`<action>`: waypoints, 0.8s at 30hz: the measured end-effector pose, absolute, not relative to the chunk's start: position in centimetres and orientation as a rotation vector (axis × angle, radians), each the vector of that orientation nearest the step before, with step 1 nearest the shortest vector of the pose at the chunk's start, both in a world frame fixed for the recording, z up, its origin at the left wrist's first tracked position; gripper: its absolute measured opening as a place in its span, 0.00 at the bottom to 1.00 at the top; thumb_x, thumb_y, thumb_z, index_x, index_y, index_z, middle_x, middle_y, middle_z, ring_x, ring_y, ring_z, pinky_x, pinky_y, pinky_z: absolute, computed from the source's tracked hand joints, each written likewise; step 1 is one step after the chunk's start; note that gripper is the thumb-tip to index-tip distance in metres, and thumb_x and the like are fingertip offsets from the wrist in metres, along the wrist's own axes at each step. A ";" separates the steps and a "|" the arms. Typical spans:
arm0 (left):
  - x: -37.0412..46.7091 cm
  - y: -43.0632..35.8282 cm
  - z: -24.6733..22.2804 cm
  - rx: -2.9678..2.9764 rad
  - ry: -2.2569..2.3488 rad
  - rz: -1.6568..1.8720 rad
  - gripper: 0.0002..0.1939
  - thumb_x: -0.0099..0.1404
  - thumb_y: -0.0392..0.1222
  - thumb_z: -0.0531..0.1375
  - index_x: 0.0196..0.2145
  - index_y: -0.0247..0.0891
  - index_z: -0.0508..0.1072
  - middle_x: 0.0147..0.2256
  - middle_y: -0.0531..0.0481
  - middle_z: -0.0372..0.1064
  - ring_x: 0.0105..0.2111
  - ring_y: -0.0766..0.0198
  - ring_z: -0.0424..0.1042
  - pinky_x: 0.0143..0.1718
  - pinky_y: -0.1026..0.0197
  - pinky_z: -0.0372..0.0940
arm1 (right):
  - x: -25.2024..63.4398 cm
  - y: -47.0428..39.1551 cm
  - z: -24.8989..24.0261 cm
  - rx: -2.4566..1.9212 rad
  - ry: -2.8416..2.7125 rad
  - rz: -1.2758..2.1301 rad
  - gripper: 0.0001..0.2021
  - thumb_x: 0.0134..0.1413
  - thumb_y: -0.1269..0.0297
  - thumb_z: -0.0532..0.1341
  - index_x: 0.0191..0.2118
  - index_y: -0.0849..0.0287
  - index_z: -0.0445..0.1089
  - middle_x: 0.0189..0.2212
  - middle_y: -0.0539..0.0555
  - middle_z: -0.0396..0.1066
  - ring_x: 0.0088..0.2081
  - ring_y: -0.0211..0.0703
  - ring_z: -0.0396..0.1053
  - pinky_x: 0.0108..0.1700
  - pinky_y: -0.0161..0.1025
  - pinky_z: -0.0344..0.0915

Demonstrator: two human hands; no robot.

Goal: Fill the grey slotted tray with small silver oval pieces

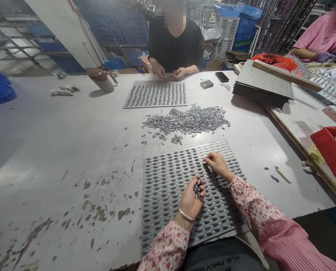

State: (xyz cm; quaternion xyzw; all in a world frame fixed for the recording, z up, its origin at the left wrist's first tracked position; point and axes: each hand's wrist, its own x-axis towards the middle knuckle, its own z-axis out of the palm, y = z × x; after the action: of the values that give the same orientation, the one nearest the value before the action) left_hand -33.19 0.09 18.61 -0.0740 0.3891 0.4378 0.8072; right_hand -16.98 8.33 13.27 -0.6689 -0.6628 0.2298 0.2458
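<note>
My left hand (193,194) is cupped palm up around several small dark grey leaf-shaped pieces (197,189), above the middle of a grey board (162,177). Rows of similar oval pieces cover most of that board; its upper right part shows thinner marks. With fingertips pinched, my right hand (215,162) touches the board's upper right area. Whatever lies between those fingertips is too small to make out. Beyond the board's far edge spreads a loose pile of small grey pieces (190,120).
Across the table (72,150), a person in black (175,45) works over another board (156,94). A stack of boards (262,84), a phone (222,77) and a red bin (331,150) are to the right. Nearer lies a small pale-handled tool (283,175). A cup (102,79) stands at back left.
</note>
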 end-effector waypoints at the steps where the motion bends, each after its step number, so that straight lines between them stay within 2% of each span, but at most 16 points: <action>1: -33.2 0.0 18.5 -0.174 0.830 0.933 0.05 0.63 0.34 0.53 0.32 0.32 0.67 0.25 0.50 0.64 0.19 0.74 0.61 0.14 0.73 0.54 | -17.2 8.3 13.2 -1.852 -1.851 0.582 0.10 0.51 0.58 0.59 0.25 0.58 0.69 0.25 0.51 0.70 0.35 0.43 0.62 0.38 0.38 0.55; 5: -33.2 0.0 18.3 -0.256 0.855 0.896 0.04 0.62 0.34 0.54 0.31 0.32 0.67 0.26 0.48 0.67 0.21 0.72 0.66 0.16 0.73 0.60 | -17.9 7.8 13.3 -1.954 -1.948 0.411 0.10 0.52 0.58 0.58 0.25 0.57 0.68 0.27 0.53 0.70 0.37 0.46 0.61 0.40 0.40 0.53; 11: -33.3 0.6 18.8 -0.362 0.887 0.902 0.08 0.63 0.32 0.52 0.34 0.29 0.70 0.30 0.43 0.72 0.28 0.65 0.73 0.26 0.66 0.70 | -18.1 7.9 14.4 -1.968 -1.920 0.358 0.09 0.50 0.60 0.60 0.24 0.58 0.65 0.27 0.53 0.69 0.36 0.46 0.61 0.40 0.41 0.53; 15: -33.0 0.9 18.9 -0.313 0.930 0.933 0.08 0.63 0.30 0.52 0.35 0.30 0.70 0.27 0.45 0.72 0.25 0.67 0.73 0.23 0.68 0.68 | -18.0 6.9 16.6 -1.653 -1.926 0.693 0.09 0.53 0.61 0.59 0.26 0.59 0.67 0.26 0.51 0.69 0.33 0.41 0.63 0.38 0.38 0.57; 18: -32.8 0.9 18.6 -0.270 0.971 0.951 0.06 0.63 0.31 0.53 0.34 0.31 0.70 0.26 0.48 0.71 0.22 0.69 0.71 0.20 0.70 0.66 | -18.1 5.6 18.6 -1.291 -2.078 0.948 0.09 0.54 0.59 0.59 0.31 0.58 0.70 0.29 0.51 0.70 0.35 0.40 0.64 0.40 0.38 0.59; 24: -32.6 0.8 17.6 -0.131 0.969 1.009 0.03 0.61 0.32 0.57 0.30 0.32 0.70 0.25 0.51 0.69 0.22 0.70 0.69 0.18 0.71 0.63 | -18.3 4.6 19.9 -1.245 -2.075 0.943 0.09 0.53 0.58 0.60 0.32 0.58 0.71 0.30 0.52 0.69 0.36 0.42 0.65 0.40 0.39 0.60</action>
State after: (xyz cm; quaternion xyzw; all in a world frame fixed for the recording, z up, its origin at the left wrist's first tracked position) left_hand -32.59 0.82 17.63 -0.0603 0.4458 0.4642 0.7630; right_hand -18.26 4.60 19.93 -0.4618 -0.7696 0.3498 0.2686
